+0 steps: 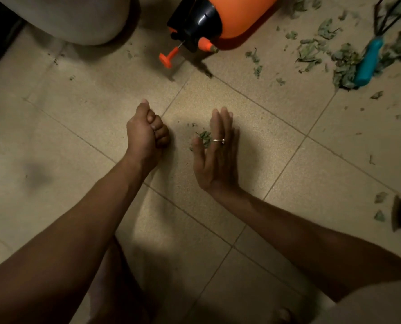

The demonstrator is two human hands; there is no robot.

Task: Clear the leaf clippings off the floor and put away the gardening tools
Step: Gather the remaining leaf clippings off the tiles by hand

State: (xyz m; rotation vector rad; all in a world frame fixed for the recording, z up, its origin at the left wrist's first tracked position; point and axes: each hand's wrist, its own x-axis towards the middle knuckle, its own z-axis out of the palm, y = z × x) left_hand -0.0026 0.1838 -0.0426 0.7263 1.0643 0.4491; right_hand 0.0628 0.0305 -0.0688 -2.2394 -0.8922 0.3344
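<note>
Floor (54,127): tiled, with open room below and left of the sprayer (237,17), which lies tipped at the top edge.
Clippings (344,59): scattered right of the sprayer, around a teal-handled rake (369,59).
Left hand (145,132): below the sprayer, a closed fist, contents unseen.
Right hand (218,155): fingers straight, edgewise beside a few scraps (204,136).
</note>
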